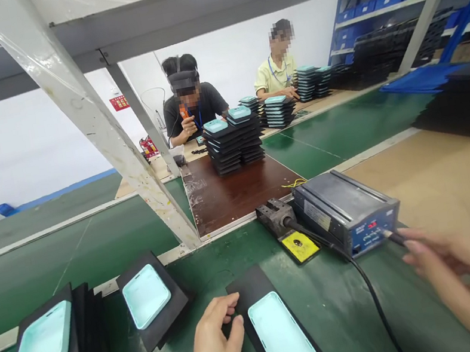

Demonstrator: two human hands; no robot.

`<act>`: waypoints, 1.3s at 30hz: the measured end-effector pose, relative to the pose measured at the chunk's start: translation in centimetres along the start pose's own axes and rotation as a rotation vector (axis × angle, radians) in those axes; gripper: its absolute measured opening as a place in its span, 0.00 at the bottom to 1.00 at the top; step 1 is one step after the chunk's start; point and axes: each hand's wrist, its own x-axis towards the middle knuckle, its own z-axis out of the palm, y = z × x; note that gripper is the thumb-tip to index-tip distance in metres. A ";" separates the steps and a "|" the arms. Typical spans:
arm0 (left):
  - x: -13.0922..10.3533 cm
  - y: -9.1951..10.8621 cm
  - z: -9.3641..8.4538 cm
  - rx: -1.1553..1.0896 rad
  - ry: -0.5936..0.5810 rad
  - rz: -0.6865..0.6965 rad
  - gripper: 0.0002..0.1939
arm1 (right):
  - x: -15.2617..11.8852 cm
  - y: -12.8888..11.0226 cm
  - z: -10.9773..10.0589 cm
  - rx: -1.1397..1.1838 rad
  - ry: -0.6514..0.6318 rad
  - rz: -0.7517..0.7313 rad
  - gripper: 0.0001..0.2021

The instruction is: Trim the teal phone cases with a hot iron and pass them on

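My left hand (221,339) rests at the left edge of a black sheet (254,285), thumb and index finger bent with a gap between them. On that sheet lies a light-turquoise phone case (284,340), open side up. My right hand (451,265) pinches a thin dark stick-like tool (395,237); its exact kind is unclear. The tool's pale tip is at the front panel of a soldering station (345,211) with a lit red display. Left of the station, the soldering iron (291,223) sits in its holder, its black cable running down toward me.
A yellow sponge (301,246) lies before the holder. More turquoise cases on black sheets stand at left (42,349) and beside them (147,294). Across the bench rise stacks of sheets and cases (235,139). Two people sit behind them. A white post (93,122) slants down at left.
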 end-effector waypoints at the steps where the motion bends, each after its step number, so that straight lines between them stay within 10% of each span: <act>1: 0.0 -0.5 0.0 -0.037 0.006 -0.011 0.15 | 0.6 0.8 0.6 0.009 -0.116 0.006 0.19; 7: -0.1 -2.3 0.5 -0.189 0.041 -0.071 0.15 | 1.5 -0.5 7.0 0.293 -0.443 -0.070 0.25; 15: -0.4 -2.7 0.8 -0.096 0.070 -0.001 0.14 | 3.5 -3.9 12.1 0.602 -0.409 -0.049 0.25; 22: -0.3 -2.8 0.8 -0.083 0.071 0.031 0.13 | 3.4 -4.7 6.7 0.560 -0.024 -0.123 0.14; 26: -0.2 -2.7 0.7 -0.069 0.074 0.045 0.12 | 2.8 -3.6 3.1 0.499 -0.011 -0.108 0.09; 39: -0.1 -2.5 0.9 -0.027 0.081 0.057 0.11 | 1.9 -3.5 5.5 0.377 -0.129 -0.122 0.10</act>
